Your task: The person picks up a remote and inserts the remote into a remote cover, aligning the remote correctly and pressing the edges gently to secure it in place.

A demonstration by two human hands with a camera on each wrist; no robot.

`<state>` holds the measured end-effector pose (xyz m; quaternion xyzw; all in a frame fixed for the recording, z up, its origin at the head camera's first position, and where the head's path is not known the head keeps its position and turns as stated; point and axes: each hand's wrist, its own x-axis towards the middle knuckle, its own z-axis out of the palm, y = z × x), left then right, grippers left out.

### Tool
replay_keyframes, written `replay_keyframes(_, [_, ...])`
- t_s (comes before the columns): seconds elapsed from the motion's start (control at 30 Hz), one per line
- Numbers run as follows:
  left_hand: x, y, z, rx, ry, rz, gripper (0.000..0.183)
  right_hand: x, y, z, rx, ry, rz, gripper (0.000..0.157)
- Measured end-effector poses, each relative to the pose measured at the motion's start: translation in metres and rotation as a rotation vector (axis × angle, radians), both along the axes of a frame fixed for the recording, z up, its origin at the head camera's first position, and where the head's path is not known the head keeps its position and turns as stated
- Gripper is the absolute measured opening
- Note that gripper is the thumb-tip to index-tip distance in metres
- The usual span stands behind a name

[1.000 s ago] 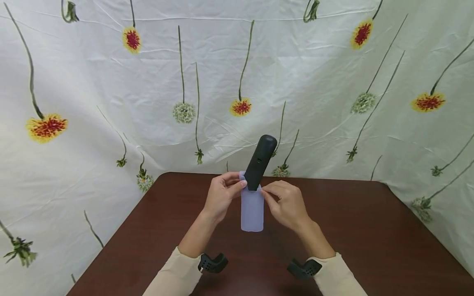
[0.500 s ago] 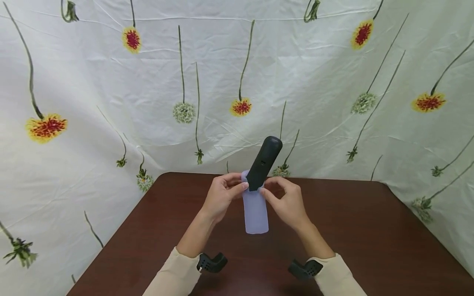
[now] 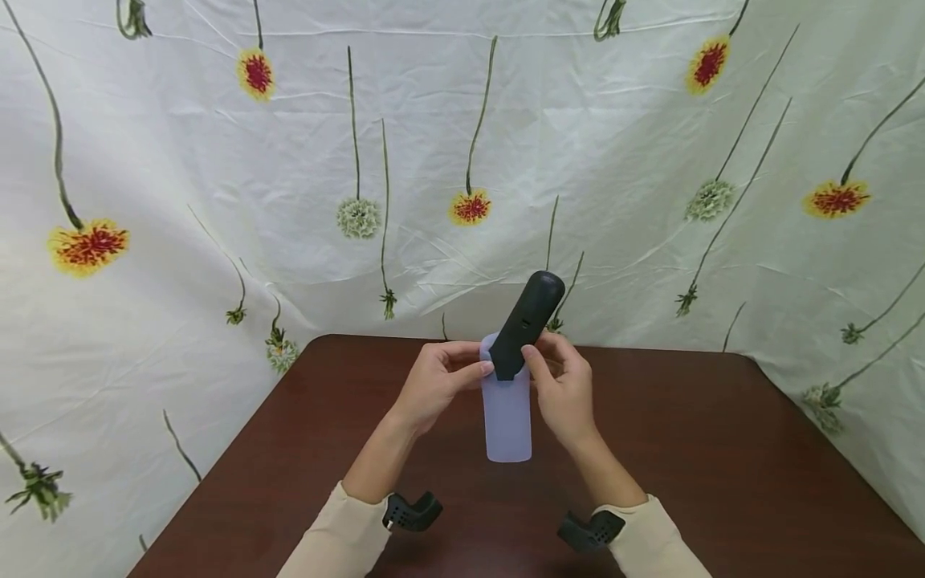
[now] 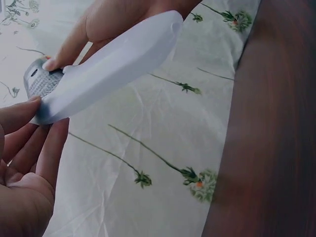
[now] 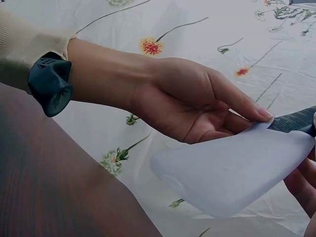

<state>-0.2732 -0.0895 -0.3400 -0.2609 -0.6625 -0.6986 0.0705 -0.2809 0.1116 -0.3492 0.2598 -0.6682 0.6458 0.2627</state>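
Note:
A black remote control (image 3: 531, 309) leans up and to the right out of a pale lavender silicone sleeve (image 3: 507, 421), its lower end inside the sleeve's opening. Both are held up over the table. My left hand (image 3: 433, 381) pinches the sleeve's left rim, thumb in front and fingers behind. With thumb and fingers my right hand (image 3: 567, 389) grips the remote's lower right edge, right at the sleeve's opening. In the left wrist view the thumb lies on the remote's patterned surface (image 4: 44, 81). The sleeve (image 5: 232, 173) hangs between both hands in the right wrist view.
A dark reddish-brown table (image 3: 650, 449) spreads below the hands. Behind it hangs a white cloth (image 3: 419, 120) printed with flowers. Each wrist carries a dark band with a camera, the left band (image 3: 412, 512) and the right band (image 3: 591, 531).
The remote and sleeve have shifted right and slightly down, and the remote leans further right. My right thumb has moved up from the sleeve's rim to the remote's edge; the left hand keeps its pinch.

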Motion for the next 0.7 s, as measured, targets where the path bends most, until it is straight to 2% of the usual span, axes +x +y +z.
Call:
replay_keyframes(0.2, [0.003,0.0,0.004,-0.054,0.045,0.019,0.029,-0.006,0.002,-0.007,0.015,0.006,0.011,0.022])
replay_keyframes(0.3, [0.003,0.0,0.004,-0.075,0.054,0.01,0.029,-0.005,0.0,-0.006,0.033,0.009,-0.012,0.026])
replay_keyframes(0.4, [0.003,0.001,0.004,-0.099,0.065,-0.001,0.029,0.0,-0.003,-0.002,0.048,0.028,-0.048,0.03])
replay_keyframes(0.6, [0.002,0.0,0.004,-0.136,0.072,0.003,0.028,0.023,-0.007,0.02,0.074,0.067,-0.098,0.03])
replay_keyframes(0.7, [0.002,-0.001,0.003,-0.146,0.076,0.014,0.028,0.019,-0.007,0.017,0.088,0.081,-0.109,0.031])
